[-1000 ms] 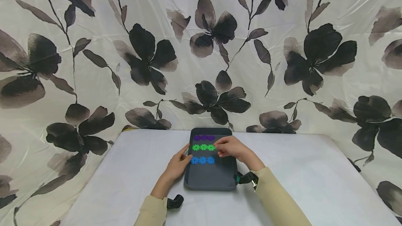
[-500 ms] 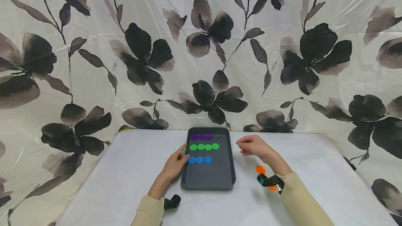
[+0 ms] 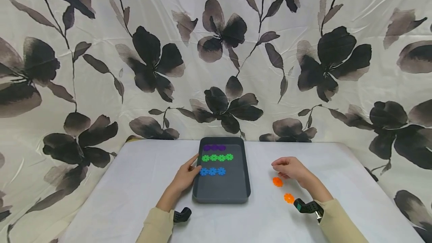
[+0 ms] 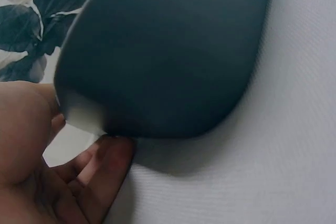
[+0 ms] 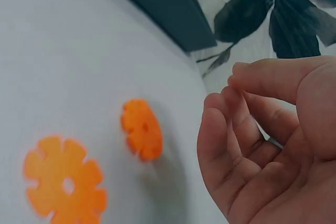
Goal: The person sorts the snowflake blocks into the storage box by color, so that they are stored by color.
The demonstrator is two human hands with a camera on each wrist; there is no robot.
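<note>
In the head view, my left hand (image 3: 183,178) grips the left edge of a dark grey tray (image 3: 222,192), thumb at the rim. The left wrist view shows its fingers against the tray's corner. Flower-shaped plastic discs lie in the tray in rows: three purple discs (image 3: 214,147) at the back, several green discs (image 3: 221,158), then three blue discs (image 3: 212,171). Right of the tray, my right hand (image 3: 291,168) hovers with loosely bent fingers and nothing between them. Just below its fingertips lies one orange disc (image 3: 278,182); a second orange disc (image 3: 288,198) is nearer me.
A white cloth covers the table (image 3: 135,186). Behind it hangs a floral curtain (image 3: 189,74), close to the tray's far end. Black straps with small devices sit on both wrists, the right wrist device (image 3: 305,206) close beside the nearer orange disc.
My right hand has left the green row, where another green disc now lies at the right end, and moved right to above the orange discs. The left hand stays on the tray.
</note>
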